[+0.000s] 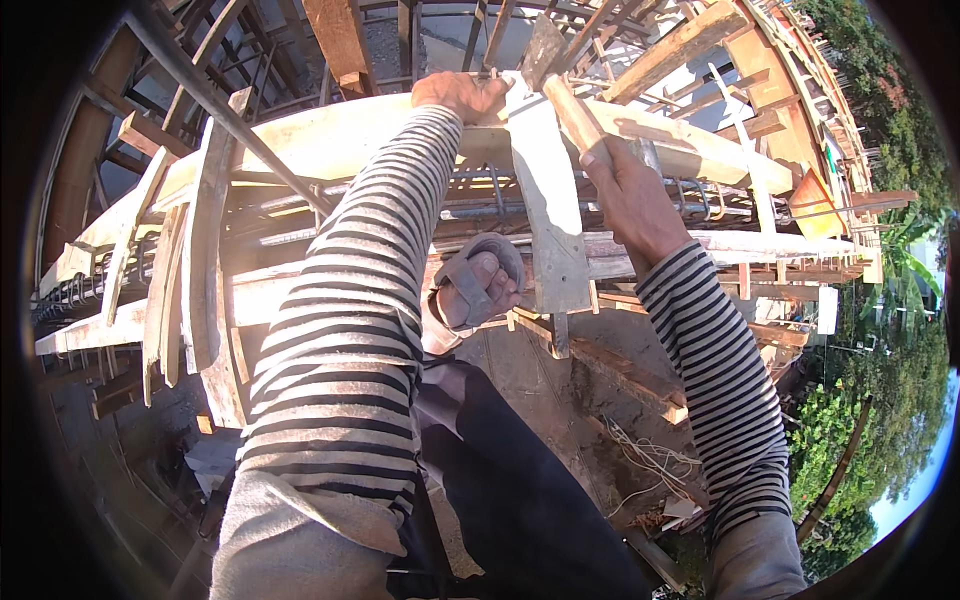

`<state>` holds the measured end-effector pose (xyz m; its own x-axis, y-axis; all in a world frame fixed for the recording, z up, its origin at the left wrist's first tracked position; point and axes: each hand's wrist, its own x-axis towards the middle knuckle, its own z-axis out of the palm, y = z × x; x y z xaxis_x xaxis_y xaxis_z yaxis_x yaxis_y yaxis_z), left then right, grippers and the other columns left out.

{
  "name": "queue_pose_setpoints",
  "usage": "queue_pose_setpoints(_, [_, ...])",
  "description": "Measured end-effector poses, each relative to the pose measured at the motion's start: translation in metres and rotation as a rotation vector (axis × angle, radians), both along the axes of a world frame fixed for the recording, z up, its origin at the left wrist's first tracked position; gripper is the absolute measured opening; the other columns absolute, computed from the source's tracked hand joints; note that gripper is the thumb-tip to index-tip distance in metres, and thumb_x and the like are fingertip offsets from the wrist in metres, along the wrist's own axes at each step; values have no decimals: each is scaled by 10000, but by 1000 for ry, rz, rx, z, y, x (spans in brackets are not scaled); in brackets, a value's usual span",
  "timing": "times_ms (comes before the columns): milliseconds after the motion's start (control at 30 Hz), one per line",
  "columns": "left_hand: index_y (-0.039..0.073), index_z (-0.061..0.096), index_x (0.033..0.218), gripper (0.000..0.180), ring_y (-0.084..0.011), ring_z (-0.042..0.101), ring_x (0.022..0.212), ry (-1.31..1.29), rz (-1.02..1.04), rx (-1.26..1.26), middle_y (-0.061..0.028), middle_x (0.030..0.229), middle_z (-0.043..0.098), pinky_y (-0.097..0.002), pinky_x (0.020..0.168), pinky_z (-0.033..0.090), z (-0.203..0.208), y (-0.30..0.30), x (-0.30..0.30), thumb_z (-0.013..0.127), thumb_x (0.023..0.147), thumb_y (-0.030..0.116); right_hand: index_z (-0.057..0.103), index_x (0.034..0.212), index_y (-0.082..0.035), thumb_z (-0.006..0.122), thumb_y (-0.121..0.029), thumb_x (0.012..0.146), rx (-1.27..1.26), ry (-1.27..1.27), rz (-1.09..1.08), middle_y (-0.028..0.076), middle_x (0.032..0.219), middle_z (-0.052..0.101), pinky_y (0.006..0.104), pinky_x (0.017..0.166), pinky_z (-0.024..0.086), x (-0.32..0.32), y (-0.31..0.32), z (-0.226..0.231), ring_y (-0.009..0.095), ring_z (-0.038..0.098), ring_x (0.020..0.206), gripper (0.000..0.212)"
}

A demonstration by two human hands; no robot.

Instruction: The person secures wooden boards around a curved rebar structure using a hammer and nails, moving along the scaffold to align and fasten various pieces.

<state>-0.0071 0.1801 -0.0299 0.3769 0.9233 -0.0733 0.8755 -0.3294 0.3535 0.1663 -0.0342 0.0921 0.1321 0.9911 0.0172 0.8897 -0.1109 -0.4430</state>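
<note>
Head view: our right hand (632, 195) grips the tan wooden-handled hammer (574, 112), grey head beyond the fingers. Long pale flat board (547, 200) sits by our left hand's (460, 97) fingertips; can't tell its grip.

The view looks out from the person's head, through the left one of two side-by-side fisheye cameras, facing steeply down and a little ahead. It sits close above the arms: the striped sleeves (335, 310) run large from the lower edge up to the left hand (460, 97) and right hand (635, 195), farther off near the top. Between the sleeves it looks down on a dark trouser leg (520, 480) and a sandaled foot (468, 292). The long beam (330, 135) bows across the wide lens, and trees (835, 440) fill the right rim.
</note>
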Motion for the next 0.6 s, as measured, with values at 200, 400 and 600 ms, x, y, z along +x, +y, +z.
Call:
queue_pose_setpoints(200, [12,765,1053,1045,-318,722,986,0,30,1,-208,952,746,-455,915,530,-8,-1,-3,204,857,871,491,1237,44,466,-390,1029,259,99,-63,294,884,664,510,816,489,-29,-18,-10,472,657,879,482])
queue_pose_setpoints(400, [1,749,1085,1004,-326,713,1018,49,1,-40,-232,1007,734,-456,922,528,-29,-13,-26,226,881,833,523,1202,50,429,-382,1046,-94,338,-226,288,936,667,536,797,465,-46,-15,32,476,648,875,469])
queue_pose_setpoints(600, [3,745,1114,1040,-332,706,1058,-69,-34,159,-246,1014,730,-451,917,534,-10,6,-14,186,886,850,524,1162,38,433,-374,1045,5,-64,-85,268,869,666,496,714,503,-5,0,-25,383,671,794,438])
